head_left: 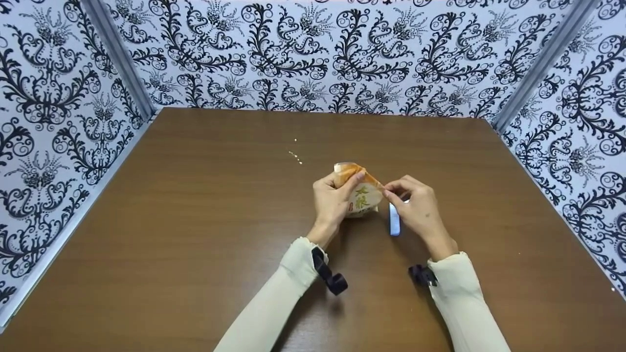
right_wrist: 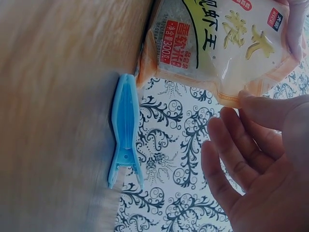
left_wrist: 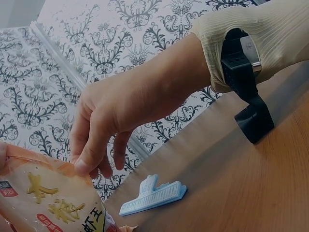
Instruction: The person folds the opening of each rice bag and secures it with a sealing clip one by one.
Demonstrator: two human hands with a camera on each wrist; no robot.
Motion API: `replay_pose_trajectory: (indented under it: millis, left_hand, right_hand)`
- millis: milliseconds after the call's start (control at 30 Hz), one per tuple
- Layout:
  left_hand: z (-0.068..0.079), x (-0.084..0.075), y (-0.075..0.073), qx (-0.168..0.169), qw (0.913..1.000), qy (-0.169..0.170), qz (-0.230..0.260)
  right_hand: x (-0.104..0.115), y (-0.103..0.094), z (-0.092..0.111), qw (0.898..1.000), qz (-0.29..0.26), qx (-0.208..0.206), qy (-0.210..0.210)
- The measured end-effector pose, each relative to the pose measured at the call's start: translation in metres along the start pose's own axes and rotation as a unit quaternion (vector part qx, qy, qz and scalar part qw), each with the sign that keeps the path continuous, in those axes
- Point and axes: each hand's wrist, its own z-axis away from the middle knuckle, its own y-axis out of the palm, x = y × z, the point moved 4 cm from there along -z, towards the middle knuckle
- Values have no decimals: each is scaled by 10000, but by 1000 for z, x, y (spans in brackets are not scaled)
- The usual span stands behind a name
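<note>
Ribbed cream sleeves (head_left: 264,313) end at black wrist straps (head_left: 323,266). A ridged blue plastic clip (head_left: 394,222) lies on the smooth wood-grain bench (head_left: 220,195), near the right hand (head_left: 415,208), whose grip pinches one corner of a glossy, creased, orange-edged bag (head_left: 363,200). The left hand's (head_left: 330,200) grip holds its top, keeping it upright between both. Beyond: white specks (head_left: 300,162), scroll-patterned walls (head_left: 313,54).
</note>
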Motion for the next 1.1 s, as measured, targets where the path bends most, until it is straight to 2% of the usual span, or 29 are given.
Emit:
replay_pose_trajectory:
  millis: [267,533,1100]
  left_hand:
    - [0,0,0,-4,10000,88,-20]
    - [0,1,0,45,10000,-71,26]
    - [1,-1,-1,13,10000,-84,-12]
  right_hand:
    - [-1,0,1,10000,22,67,-28]
    - [0,0,1,9999,70,75,-32]
    - [1,-1,2,9999,62,46,-137]
